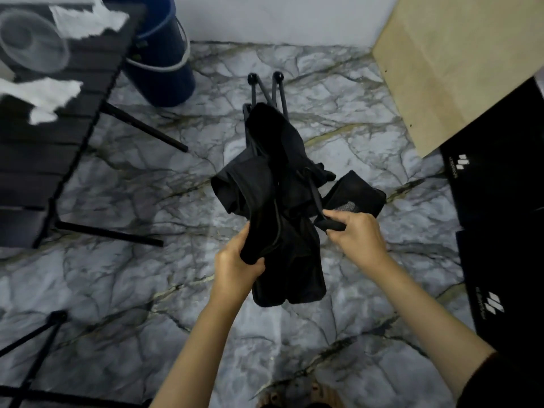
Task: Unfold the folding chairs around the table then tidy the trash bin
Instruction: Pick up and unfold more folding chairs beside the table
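The folding chair is collapsed into a narrow black bundle in the middle of the marble floor, right of the slatted table; its long axis runs from near to far, with two capped feet at the far end and loose seat fabric hanging at the near end. The left hand has fingers and thumb curled round a fold of fabric at the bundle's near left edge; the right hand clasps a black frame tube that sticks out on the bundle's right side. Both hands sit at the near end, one on either side of the axis; the chair lies away from them, so spreading it probably calls for pulling left and right across that axis. Whether the feet touch the floor is unclear. The blue trash bin stands far left, just beyond the table's corner; crumpled tissue and a clear plastic cup lie on the table.
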